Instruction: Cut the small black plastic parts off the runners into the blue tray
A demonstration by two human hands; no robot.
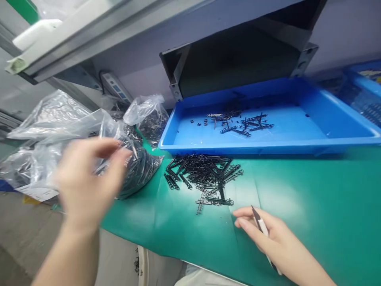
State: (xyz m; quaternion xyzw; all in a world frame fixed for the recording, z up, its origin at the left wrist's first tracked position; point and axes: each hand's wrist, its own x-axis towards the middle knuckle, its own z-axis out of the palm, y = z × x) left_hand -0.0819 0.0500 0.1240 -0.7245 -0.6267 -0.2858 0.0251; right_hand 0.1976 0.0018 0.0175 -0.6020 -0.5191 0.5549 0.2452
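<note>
My left hand (89,178) is raised and blurred in front of a clear plastic bag (59,131) holding black parts. Its fingers curl together near the bag's opening, and I cannot make out anything in them. My right hand (268,234) rests on the green mat (312,206) at the near edge, closed on slim tweezers (260,224) whose tip points up and away. A pile of black comb-like plastic strips (202,174) lies on the mat between my hands, just in front of a blue tray (327,107).
The blue tray holds a few black strips (241,123) and small loose bits. A second, smaller plastic bag (149,115) sits behind the first. Another blue bin (363,87) stands at the far right. A dark hinged lid (238,59) rises behind the tray.
</note>
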